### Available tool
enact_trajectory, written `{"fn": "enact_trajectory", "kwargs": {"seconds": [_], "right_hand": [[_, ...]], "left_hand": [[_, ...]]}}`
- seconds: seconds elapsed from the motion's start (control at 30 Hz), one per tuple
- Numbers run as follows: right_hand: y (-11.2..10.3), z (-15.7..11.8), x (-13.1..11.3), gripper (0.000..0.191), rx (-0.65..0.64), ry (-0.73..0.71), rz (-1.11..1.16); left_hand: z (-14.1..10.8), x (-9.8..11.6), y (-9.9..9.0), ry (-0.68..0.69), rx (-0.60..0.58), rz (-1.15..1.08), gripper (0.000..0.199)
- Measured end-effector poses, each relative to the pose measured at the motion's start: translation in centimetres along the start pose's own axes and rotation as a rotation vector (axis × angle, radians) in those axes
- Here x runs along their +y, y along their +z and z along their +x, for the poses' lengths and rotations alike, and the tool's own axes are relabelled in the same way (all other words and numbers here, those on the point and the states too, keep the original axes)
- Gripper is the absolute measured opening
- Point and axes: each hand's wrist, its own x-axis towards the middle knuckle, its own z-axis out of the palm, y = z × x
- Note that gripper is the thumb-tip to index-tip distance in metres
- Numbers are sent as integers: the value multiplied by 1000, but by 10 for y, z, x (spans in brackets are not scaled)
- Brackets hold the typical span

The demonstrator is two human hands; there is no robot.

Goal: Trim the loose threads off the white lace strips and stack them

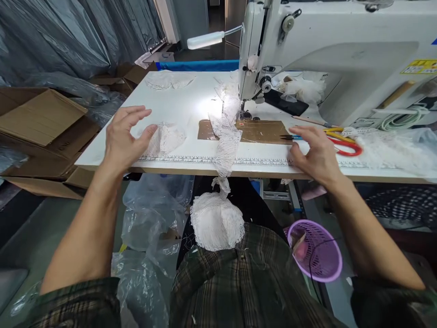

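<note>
My left hand [124,136] is raised at the table's left edge with thumb and fingers apart, holding nothing, just beside a folded white lace piece [167,139]. Over the front edge on the right, my right hand [316,155] has its thumb and fingers spread. Partly hidden behind its fingers is a small blue-handled tool [294,137] with dark pointed tips; no grip on it shows. A white lace strip [227,143] runs from near the sewing machine's [251,59] needle over the table edge. It reaches down to a lace bundle [216,223] on my lap.
Red-handled scissors [351,149] and more white lace [396,148] lie on the right. A brown plate [262,131] and a printed ruler [184,160] mark the tabletop. Cardboard boxes [41,118] stand left; a purple basket [319,255] is below right. Clear plastic [146,218] hangs below.
</note>
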Motion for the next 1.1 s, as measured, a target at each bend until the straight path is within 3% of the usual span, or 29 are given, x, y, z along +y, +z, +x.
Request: {"fn": "enact_trajectory", "kwargs": {"seconds": [0.07,0.13,0.17,0.23,0.33,0.47,0.63,0.77,0.87,1.0,1.1], "right_hand": [[-6,3,27,26,-40,-33,-112],[-6,7,45,19,-90,-76,-169],[-5,8,50,17,-109,-97,-192],[0,12,49,17,-133,-118,-228],[5,13,24,20,-136,-102,-212],[7,-6,-31,19,-74,-85,-22],[16,-55,-76,18,-116,62,524],[39,-87,-81,14,-196,221,620],[62,-95,-78,16,-289,356,631],[89,-90,-70,45,-392,465,788],[102,-85,-63,44,-604,513,1017]], "left_hand": [[-32,22,7,96,205,-1,24],[-69,49,21,180,206,-112,10],[-87,61,31,202,99,-201,6],[-116,81,53,59,-138,-297,11],[-139,98,84,-251,-263,-381,41],[-141,107,108,-424,-308,-606,40],[-133,105,121,-524,-315,-705,42],[-125,99,128,-534,-366,-817,49],[-125,101,126,-547,-428,-904,46],[-131,111,111,-581,-503,-1007,48],[-131,117,96,-589,-597,-1146,53]]}}
